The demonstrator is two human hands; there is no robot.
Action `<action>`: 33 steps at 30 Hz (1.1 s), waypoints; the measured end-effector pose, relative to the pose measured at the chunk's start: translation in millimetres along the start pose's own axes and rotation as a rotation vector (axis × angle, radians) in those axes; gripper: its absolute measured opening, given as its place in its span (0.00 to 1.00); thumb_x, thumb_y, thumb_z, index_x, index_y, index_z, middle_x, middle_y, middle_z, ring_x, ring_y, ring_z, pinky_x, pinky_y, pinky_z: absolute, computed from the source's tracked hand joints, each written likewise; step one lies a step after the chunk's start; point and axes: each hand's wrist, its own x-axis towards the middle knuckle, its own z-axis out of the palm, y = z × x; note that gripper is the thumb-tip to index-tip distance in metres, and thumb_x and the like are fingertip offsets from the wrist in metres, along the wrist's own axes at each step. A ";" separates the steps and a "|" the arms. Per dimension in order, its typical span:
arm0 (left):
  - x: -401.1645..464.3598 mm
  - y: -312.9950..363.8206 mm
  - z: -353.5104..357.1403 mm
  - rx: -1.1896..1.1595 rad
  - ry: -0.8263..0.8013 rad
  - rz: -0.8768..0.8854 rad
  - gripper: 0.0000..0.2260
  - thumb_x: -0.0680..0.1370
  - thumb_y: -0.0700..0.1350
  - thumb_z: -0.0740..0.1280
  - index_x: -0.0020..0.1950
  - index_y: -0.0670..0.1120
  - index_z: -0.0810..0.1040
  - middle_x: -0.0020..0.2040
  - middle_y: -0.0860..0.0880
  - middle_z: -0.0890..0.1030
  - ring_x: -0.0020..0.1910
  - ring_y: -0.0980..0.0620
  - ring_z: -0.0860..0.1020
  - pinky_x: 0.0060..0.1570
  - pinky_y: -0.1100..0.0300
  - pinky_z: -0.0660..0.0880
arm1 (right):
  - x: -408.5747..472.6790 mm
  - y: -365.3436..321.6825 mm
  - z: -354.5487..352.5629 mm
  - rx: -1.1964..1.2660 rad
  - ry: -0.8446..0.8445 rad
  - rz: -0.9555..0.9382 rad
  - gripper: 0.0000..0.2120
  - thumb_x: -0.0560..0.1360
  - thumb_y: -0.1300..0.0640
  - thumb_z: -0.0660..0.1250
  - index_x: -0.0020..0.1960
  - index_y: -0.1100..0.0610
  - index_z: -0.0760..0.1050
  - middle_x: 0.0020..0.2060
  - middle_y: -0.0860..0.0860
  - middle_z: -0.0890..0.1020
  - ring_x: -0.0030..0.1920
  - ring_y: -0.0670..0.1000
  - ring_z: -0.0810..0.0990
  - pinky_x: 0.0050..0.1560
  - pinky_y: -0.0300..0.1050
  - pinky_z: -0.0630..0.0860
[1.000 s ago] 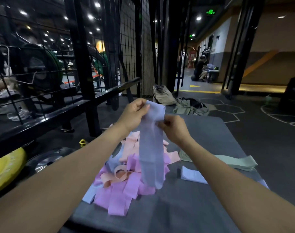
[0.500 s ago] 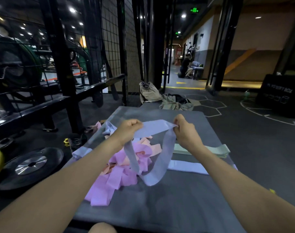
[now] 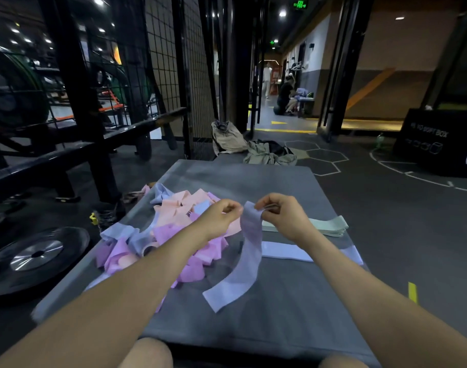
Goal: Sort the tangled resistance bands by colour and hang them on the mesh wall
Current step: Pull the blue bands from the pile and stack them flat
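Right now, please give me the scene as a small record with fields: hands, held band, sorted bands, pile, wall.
left hand: fingers curled, next to the band's upper end
right hand: pinches the band's upper end
held band: light blue, hangs down, lower end on the grey mat
sorted bands: green bands and a blue band, flat, right side
pile: purple, peach, blue, tangled
mesh wall: behind, left

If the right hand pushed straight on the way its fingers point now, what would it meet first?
Its fingers point left, so the right hand, pinching the blue band, would probably meet the left hand first; depth is uncertain.
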 end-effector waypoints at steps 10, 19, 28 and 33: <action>10.5 -0.4 14.1 -0.095 0.009 0.096 0.02 0.78 0.40 0.64 0.48 0.44 0.76 0.41 0.49 0.79 0.43 0.51 0.74 0.52 0.53 0.73 | -6.1 1.2 -14.4 0.355 -0.050 0.158 0.05 0.77 0.65 0.62 0.48 0.59 0.76 0.38 0.53 0.78 0.38 0.50 0.76 0.43 0.40 0.76; 9.2 -1.8 15.6 -0.096 -0.121 0.103 0.04 0.77 0.42 0.66 0.50 0.48 0.76 0.53 0.44 0.81 0.55 0.46 0.78 0.61 0.50 0.72 | 4.4 2.2 -9.7 0.112 0.075 0.075 0.04 0.73 0.62 0.69 0.39 0.60 0.79 0.28 0.52 0.76 0.33 0.50 0.72 0.42 0.48 0.75; -1.5 -17.0 40.9 0.304 -0.364 -0.068 0.14 0.72 0.50 0.72 0.53 0.47 0.75 0.50 0.51 0.78 0.50 0.51 0.76 0.49 0.60 0.73 | 3.3 35.6 -56.0 0.319 0.461 0.319 0.10 0.74 0.62 0.69 0.35 0.57 0.78 0.31 0.55 0.77 0.35 0.53 0.75 0.49 0.54 0.79; -1.3 -32.4 39.0 0.523 -0.483 -0.200 0.16 0.71 0.54 0.71 0.49 0.44 0.77 0.48 0.48 0.80 0.44 0.52 0.76 0.44 0.62 0.72 | -8.0 65.3 -74.3 0.303 0.580 0.442 0.07 0.74 0.61 0.68 0.38 0.60 0.80 0.30 0.54 0.78 0.32 0.51 0.75 0.45 0.48 0.77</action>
